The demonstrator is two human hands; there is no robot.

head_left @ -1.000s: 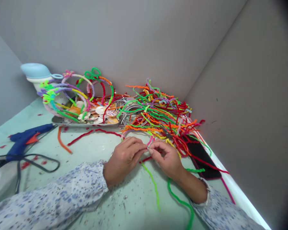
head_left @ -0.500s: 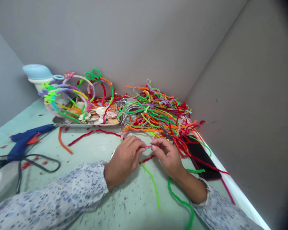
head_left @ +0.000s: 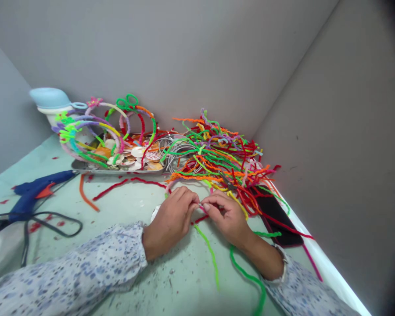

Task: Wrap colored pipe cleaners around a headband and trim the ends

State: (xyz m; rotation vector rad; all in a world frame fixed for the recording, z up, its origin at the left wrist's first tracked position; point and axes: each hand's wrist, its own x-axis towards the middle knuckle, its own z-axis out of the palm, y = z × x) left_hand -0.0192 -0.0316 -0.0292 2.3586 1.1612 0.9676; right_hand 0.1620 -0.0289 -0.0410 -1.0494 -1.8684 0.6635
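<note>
My left hand (head_left: 173, 216) and my right hand (head_left: 229, 218) meet above the table, each pinching a short pink pipe cleaner (head_left: 202, 208) at the fingertips. Most of that piece is hidden by the fingers. Just beyond the hands, an arc wrapped in pink and yellow-green (head_left: 208, 183) shows partly; its lower part is covered. A light-green pipe cleaner (head_left: 211, 252) lies below the hands on the table. To its right curves a thicker green pipe cleaner (head_left: 246, 274), passing near my right wrist.
A metal tray (head_left: 118, 172) holds shells, with wrapped headbands (head_left: 117, 131) standing on it. Beside it spreads a heap of coloured pipe cleaners (head_left: 217, 151). At left lie a blue glue gun (head_left: 36, 191) with its cord and a blue-lidded cup (head_left: 52, 100). A black phone (head_left: 285, 232) lies right.
The fingertips have drawn closer together, and my right hand has shifted slightly left. Less of the pink pipe cleaner shows between them, while more of a yellow one shows behind.
</note>
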